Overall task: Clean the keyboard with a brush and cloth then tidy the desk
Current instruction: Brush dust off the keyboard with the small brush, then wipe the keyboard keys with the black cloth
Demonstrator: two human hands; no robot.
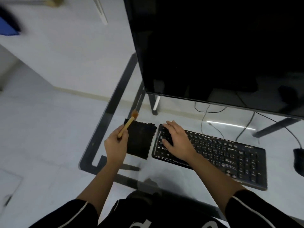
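Note:
A black keyboard [227, 155] lies across the glass desk [181, 176], under the monitor. My right hand [176, 140] rests flat on the keyboard's left end, fingers spread, holding nothing. To the left of the keyboard lies a dark cloth [140, 140] with zigzag edges. My left hand [116, 148] hovers at the cloth's left edge and grips a small wooden brush [127, 125], whose orange bristles point up and away from me.
A large black monitor [222, 51] fills the upper right. A black mouse [298, 157] sits at the right edge, with cables [246, 127] behind the keyboard. The desk's dark frame [113, 104] runs along the left edge, with white floor beyond it.

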